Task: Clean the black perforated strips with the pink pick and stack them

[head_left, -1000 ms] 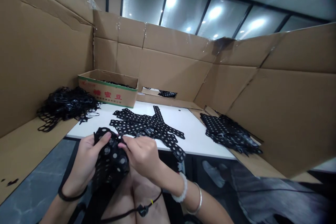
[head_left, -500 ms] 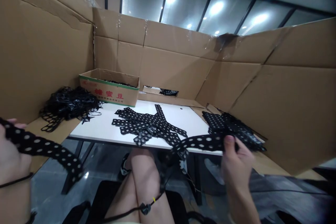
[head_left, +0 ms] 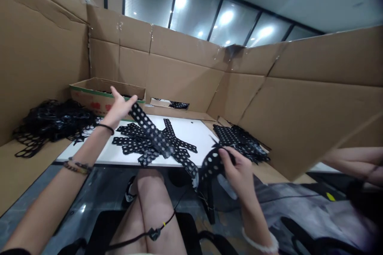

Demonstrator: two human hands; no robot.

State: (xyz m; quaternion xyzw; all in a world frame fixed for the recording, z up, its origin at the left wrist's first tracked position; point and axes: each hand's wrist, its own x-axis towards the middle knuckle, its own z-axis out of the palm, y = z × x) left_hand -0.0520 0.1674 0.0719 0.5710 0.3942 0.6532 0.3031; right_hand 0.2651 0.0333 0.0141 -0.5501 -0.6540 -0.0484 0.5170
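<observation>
My left hand (head_left: 119,105) reaches over the back left of the table, thumb and fingers spread. Just below its thumb is the end of a black strip with round holes (head_left: 149,127), slanting down onto a loose heap of similar strips (head_left: 131,145); whether it still touches the hand I cannot tell. In front of the table's right side, my right hand (head_left: 239,169) pinches another black holed strip (head_left: 212,163) between thumb and fingers. That strip curls down past the table edge.
A cardboard box (head_left: 89,97) with black material inside stands back left. Beside it lies a tangled black net-like pile (head_left: 54,121). More holed sheets (head_left: 239,139) are stacked at right. Cardboard walls (head_left: 185,59) surround the white table (head_left: 203,131). Another person's arm (head_left: 353,159) shows far right.
My left hand has moved from the far left, bringing its strip over the heap, and its fingers have spread. My right hand still holds its strip, now more curled. The view has turned rightward.
</observation>
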